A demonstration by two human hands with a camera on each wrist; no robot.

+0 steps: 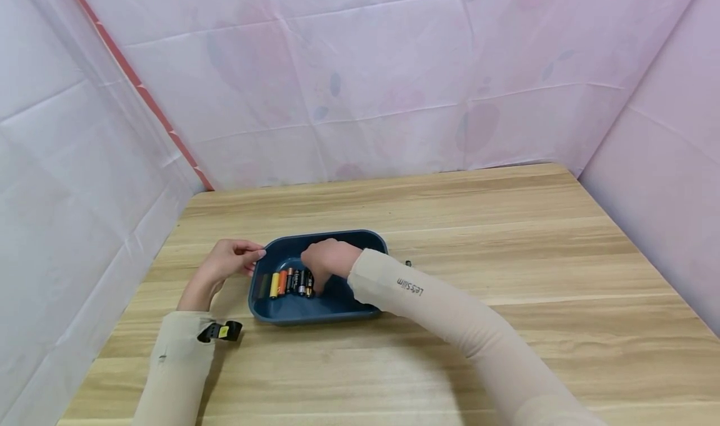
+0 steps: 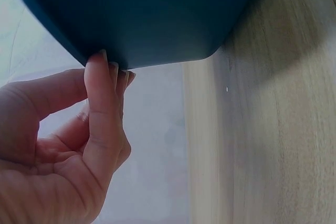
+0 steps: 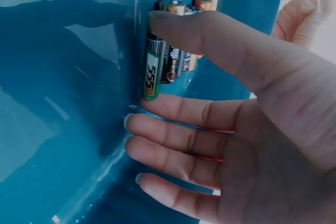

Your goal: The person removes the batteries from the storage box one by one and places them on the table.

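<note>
— Where is the tray?

— The blue tray (image 1: 337,306) sits on the wooden table (image 1: 506,257), toward its left side, close in front of the person. A row of batteries (image 1: 289,282) lies side by side in the tray's left part, near the wall.

— What is the right hand doing?

— The right hand (image 1: 328,260) reaches into the tray from above. In the right wrist view its fingers (image 3: 178,135) are straight and spread along the tray floor, while the thumb lies across the top of the batteries (image 3: 168,61), touching them. Nothing is gripped; the hand is flat and relaxed. The nearest battery has a green label marked 555 (image 3: 152,74).

— And the left hand?

— The left hand (image 1: 227,260) is at the tray's left edge. In the left wrist view its fingertips (image 2: 102,69) pinch the rim of the tray (image 2: 157,19), thumb on one side, fingers on the other.

— Anything else on the table?

— A small black and yellow clip (image 1: 220,331) shows at the left sleeve.
</note>
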